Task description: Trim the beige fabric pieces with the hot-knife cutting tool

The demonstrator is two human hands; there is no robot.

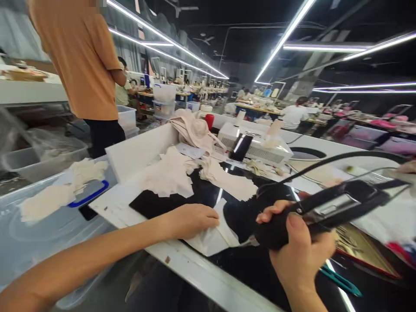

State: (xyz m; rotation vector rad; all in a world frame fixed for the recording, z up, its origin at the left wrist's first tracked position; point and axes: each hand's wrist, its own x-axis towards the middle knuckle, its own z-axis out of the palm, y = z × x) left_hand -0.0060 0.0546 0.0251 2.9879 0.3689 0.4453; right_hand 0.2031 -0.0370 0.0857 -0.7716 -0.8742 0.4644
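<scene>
My left hand [196, 220] is closed at the near edge of the table, its fingertips pinching or pressing a small cream fabric piece [216, 240] on the black surface. Part of that cloth is hidden under the palm. My right hand [300, 251] is wrapped round a black corded hand tool [338, 206] with a metal strip along its side, held above the table to the right of the cloth. Its exact kind I cannot make out. Beyond my left hand lie a stack of cream fabric pieces [169, 175] and another cream bundle [229, 177].
A teal thread snipper [341, 281] lies right of my right hand, by a shallow tray [367, 251] of small parts. A black phone-like object [241, 147] leans at the back. On the left stands a plastic bin [39, 247]; a person in orange [81, 65] stands behind it.
</scene>
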